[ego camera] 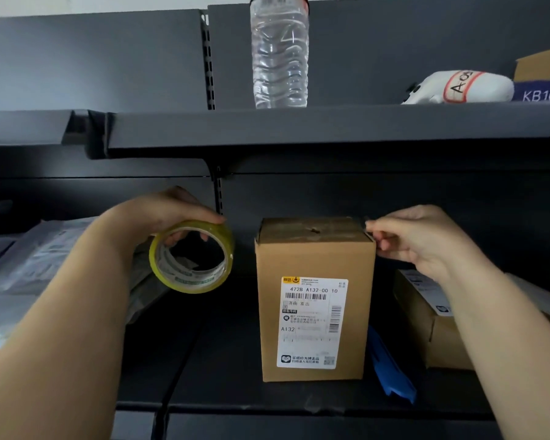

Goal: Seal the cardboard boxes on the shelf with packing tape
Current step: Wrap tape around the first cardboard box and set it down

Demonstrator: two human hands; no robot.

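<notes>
Box: the tall brown cardboard box (315, 300) with a white label stands upright on the dark metal shelf (235, 360), in the middle.
Box top: the flaps look folded down; tape on them is hard to tell.
Left hand: the left hand (169, 211) holds the round roll of clear yellowish packing tape (191, 257) from above, fingers curled over its rim, up in the air left of the box and not touching it.
Right hand: the right hand (416, 239) pinches at the top right corner of the box with its fingertips (373, 235); maybe a tape end, too thin to see.
How it will feel: the box is probably light and stiff, but tall, so it could tip over. Hold it at a top edge or the side. The tape is sticky and thin and can twist.
Nearby: grey plastic mail bags (29, 265) lie at the left, a flat blue plastic piece (391, 373) lies just right of the box, and another brown box (432, 325) sits further right.
Above: a clear plastic water bottle (279, 55) stands on the upper shelf (331, 125), which hangs low over the box, so there is not much room for hands.
</notes>
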